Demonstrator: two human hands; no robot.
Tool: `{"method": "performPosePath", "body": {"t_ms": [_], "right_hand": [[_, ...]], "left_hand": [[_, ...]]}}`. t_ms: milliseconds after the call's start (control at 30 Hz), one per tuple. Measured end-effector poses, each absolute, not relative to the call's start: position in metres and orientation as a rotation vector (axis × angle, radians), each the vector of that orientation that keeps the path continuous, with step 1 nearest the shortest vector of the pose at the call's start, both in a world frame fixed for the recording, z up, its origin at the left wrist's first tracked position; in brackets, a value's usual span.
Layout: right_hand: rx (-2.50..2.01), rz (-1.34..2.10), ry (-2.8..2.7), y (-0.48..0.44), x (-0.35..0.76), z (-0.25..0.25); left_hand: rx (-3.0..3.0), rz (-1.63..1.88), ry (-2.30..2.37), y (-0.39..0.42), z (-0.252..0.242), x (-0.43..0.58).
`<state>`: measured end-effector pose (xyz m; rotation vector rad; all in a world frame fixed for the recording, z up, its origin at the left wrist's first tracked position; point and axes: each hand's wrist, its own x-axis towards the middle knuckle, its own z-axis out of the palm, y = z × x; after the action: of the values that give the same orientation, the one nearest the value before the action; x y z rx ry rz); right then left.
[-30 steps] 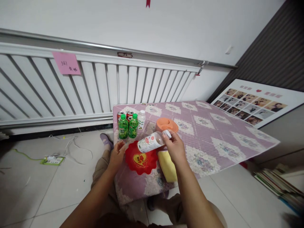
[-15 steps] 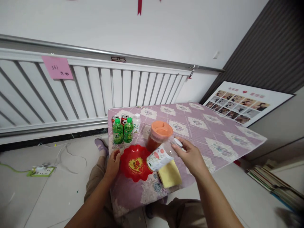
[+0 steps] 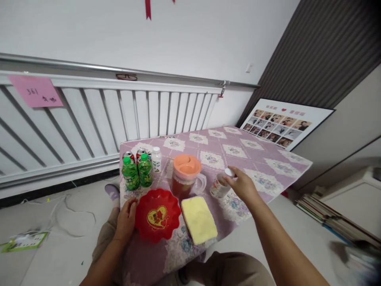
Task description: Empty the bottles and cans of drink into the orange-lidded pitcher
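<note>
My right hand (image 3: 242, 186) grips the white cap end of a clear bottle with a flower-printed label (image 3: 219, 186). The bottle leans a little, right of the pitcher, at or just above the cloth. My left hand (image 3: 126, 218) rests at the left rim of a red scalloped dish (image 3: 157, 216), fingers loosely bent and nothing seen in them. Behind the dish stands a pitcher with an orange lid (image 3: 187, 171) and reddish-brown contents. A folded yellow cloth (image 3: 199, 220) lies right of the dish.
Two green-capped bottles (image 3: 137, 174), several cans (image 3: 141, 152) and a white bottle (image 3: 156, 159) stand at the table's back left. A purple patterned tablecloth (image 3: 190, 145) covers the table. Behind it runs a white radiator (image 3: 154, 113). A photo board (image 3: 275, 123) leans at the right.
My right hand has carried the bottle rightward, away from over the dish and yellow cloth, and tipped it more upright. The view has turned right. My left hand stays beside the dish.
</note>
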<state>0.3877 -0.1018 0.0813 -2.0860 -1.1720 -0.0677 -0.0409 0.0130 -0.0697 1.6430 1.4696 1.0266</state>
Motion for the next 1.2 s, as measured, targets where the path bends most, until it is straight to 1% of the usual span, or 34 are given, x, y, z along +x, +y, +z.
{"method": "performPosePath", "body": {"t_ms": [267, 467, 700, 800, 1000, 1200], "right_hand": [[-2.015, -0.012, -1.088, -0.046, 0.423, 0.048], [-1.942, 0.066, -0.952, -0.053, 0.437, 0.023], [-1.849, 0.190, -0.818, -0.067, 0.414, -0.042], [-1.844, 0.175, -0.784, -0.061, 0.404, -0.064], [-1.950, 0.073, -0.703, -0.045, 0.409, -0.076], [-2.011, 0.070, -0.698, -0.031, 0.429, -0.077]], "left_hand": [[1.568, 1.003, 1.442, 0.017, -0.081, -0.041], [1.606, 0.981, 1.467, 0.020, -0.096, -0.046], [1.630, 0.990, 1.501, 0.021, -0.099, -0.048], [1.621, 0.994, 1.509, 0.020, -0.096, -0.047], [1.633, 0.951, 1.514, 0.020, -0.103, -0.051], [1.655, 0.922, 1.530, 0.020, -0.111, -0.056]]}}
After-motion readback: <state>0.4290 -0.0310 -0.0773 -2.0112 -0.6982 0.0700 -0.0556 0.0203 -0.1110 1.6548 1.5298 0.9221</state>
